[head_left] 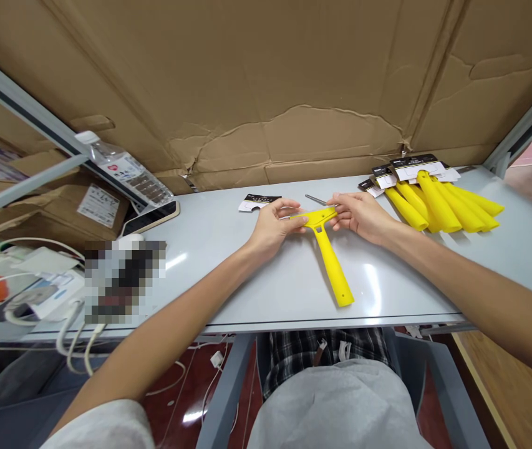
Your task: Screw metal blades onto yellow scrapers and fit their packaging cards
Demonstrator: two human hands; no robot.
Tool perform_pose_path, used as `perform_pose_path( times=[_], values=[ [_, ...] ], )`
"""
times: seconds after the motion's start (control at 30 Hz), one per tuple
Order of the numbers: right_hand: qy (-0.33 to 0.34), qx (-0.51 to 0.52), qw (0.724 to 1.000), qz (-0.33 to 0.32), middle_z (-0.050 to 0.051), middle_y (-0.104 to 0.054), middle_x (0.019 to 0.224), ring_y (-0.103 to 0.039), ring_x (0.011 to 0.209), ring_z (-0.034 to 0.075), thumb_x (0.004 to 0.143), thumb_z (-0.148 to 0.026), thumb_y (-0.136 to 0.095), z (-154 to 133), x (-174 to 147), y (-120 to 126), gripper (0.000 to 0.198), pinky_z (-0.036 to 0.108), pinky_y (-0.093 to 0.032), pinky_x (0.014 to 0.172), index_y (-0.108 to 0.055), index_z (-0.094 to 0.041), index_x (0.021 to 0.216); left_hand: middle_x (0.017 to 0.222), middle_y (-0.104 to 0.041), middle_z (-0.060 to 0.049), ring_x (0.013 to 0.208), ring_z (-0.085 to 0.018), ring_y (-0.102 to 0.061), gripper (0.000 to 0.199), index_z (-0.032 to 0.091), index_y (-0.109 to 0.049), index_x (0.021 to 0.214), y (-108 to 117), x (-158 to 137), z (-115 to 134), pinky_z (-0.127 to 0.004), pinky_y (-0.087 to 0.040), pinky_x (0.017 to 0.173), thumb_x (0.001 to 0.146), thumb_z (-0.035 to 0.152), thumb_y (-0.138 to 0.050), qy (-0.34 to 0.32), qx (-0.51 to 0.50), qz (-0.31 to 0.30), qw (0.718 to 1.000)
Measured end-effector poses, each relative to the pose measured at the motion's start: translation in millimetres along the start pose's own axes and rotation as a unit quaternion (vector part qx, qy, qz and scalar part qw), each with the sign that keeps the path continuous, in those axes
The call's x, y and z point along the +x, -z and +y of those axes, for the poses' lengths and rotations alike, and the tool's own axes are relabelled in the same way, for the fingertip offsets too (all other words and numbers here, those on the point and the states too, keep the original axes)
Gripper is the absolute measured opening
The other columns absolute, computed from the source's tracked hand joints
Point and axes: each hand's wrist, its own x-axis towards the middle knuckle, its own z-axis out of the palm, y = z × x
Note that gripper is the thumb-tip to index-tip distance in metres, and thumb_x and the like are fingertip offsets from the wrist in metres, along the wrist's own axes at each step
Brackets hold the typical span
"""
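Observation:
A yellow T-shaped scraper (330,262) lies between my hands, its handle pointing toward the table's front edge. My left hand (272,227) pinches the left end of its head, thumb on top. At the right end of the head, the fingers of my right hand (357,215) are closed on it. A thin grey metal piece (315,199) lies just beyond the head, its right end beside my right fingertips; whether they touch it I cannot tell. Behind my left hand is a black and white card (259,201), partly covered by that hand.
Several yellow scraper handles with cards (438,202) are piled at the back right. A plastic bottle (130,174) leans at the back left, near a phone (151,218). White cables (67,333) hang over the front left edge. Cardboard (266,81) walls the back.

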Motion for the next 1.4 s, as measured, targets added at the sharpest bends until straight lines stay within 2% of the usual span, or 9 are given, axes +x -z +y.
perform_pose_path(
  times=[0.13,0.33,0.53,0.67,0.93,1.13,1.23,1.3,1.4],
  values=[
    [0.019,-0.007,1.000,-0.018,0.012,-0.074,0.090,-0.071,0.064,0.012,0.091,-0.016,-0.075,6.4,2.9,4.5,0.014,0.023,-0.061,0.059,-0.067,-0.007,0.100,0.104,-0.075,-0.011,0.094,-0.023,-0.076,0.039,0.016,-0.069,0.099,0.3,-1.1,1.4,-0.035,-0.065,0.072,0.068,0.012,-0.093,0.004,0.015,-0.002,1.000],
    [0.026,-0.009,1.000,-0.012,0.011,-0.074,0.089,-0.070,0.064,0.012,0.086,-0.007,-0.077,7.0,3.9,6.1,0.022,0.023,-0.061,0.059,-0.066,-0.008,0.104,0.105,-0.079,-0.013,0.088,-0.021,-0.078,0.045,0.015,-0.064,0.113,-5.2,-4.3,4.0,-0.035,-0.065,0.080,0.075,0.011,-0.089,0.036,-0.010,0.003,0.999],
    [0.043,-0.001,0.999,0.006,0.009,-0.073,0.088,-0.068,0.063,0.010,0.085,-0.009,-0.079,7.2,4.7,8.0,0.026,0.024,-0.064,0.063,-0.064,-0.010,0.107,0.101,-0.081,-0.015,0.083,-0.021,-0.080,0.017,0.010,-0.069,0.108,-9.9,-4.8,9.7,-0.035,-0.067,0.080,0.091,0.013,-0.071,0.114,-0.078,-0.007,0.990],
    [0.047,0.001,0.999,0.008,0.010,-0.073,0.089,-0.069,0.065,0.011,0.086,-0.010,-0.076,6.5,3.9,8.0,0.025,0.024,-0.064,0.063,-0.064,-0.011,0.108,0.096,-0.082,-0.017,0.075,-0.019,-0.079,0.015,0.007,-0.074,0.103,-5.6,-2.4,9.6,-0.030,-0.066,0.075,0.088,0.010,-0.071,0.124,-0.065,-0.035,0.990],
    [0.032,0.001,0.999,0.002,0.009,-0.073,0.088,-0.069,0.064,0.012,0.088,-0.011,-0.075,4.5,2.8,6.2,0.026,0.024,-0.061,0.061,-0.060,-0.013,0.109,0.101,-0.082,-0.018,0.076,-0.017,-0.079,0.017,0.007,-0.077,0.103,-1.2,-0.9,5.8,-0.031,-0.066,0.082,0.087,0.011,-0.077,0.106,-0.055,-0.051,0.992],
    [0.028,0.002,1.000,-0.006,0.010,-0.073,0.089,-0.070,0.065,0.013,0.087,-0.009,-0.073,4.1,0.5,5.1,0.024,0.023,-0.060,0.059,-0.061,-0.013,0.108,0.098,-0.083,-0.016,0.076,-0.020,-0.080,0.053,0.009,-0.062,0.134,-2.1,-3.4,7.4,-0.033,-0.067,0.080,0.085,0.009,-0.081,0.102,-0.062,-0.026,0.993],
    [0.028,-0.004,1.000,-0.002,0.009,-0.073,0.087,-0.070,0.067,0.013,0.086,-0.007,-0.073,4.4,0.3,5.0,0.028,0.024,-0.060,0.060,-0.061,-0.013,0.110,0.097,-0.083,-0.016,0.076,-0.020,-0.080,0.057,0.009,-0.058,0.138,-2.8,-3.6,7.6,-0.034,-0.067,0.081,0.085,0.009,-0.080,0.103,-0.061,-0.027,0.992],
    [0.032,-0.006,0.999,-0.001,0.009,-0.072,0.086,-0.070,0.066,0.013,0.085,-0.008,-0.074,5.1,0.8,5.3,0.029,0.024,-0.060,0.060,-0.061,-0.013,0.111,0.097,-0.082,-0.015,0.077,-0.020,-0.080,0.053,0.011,-0.061,0.134,-4.1,-3.4,7.8,-0.035,-0.067,0.082,0.085,0.009,-0.080,0.105,-0.068,-0.016,0.992],
    [0.044,0.004,0.999,0.006,0.009,-0.072,0.087,-0.069,0.066,0.012,0.085,-0.009,-0.075,6.5,2.0,5.2,0.030,0.025,-0.063,0.063,-0.061,-0.013,0.111,0.098,-0.082,-0.013,0.083,-0.019,-0.079,0.028,0.013,-0.069,0.114,-8.1,-4.5,8.4,-0.033,-0.067,0.087,0.087,0.012,-0.077,0.103,-0.100,-0.003,0.990]
  ],
)
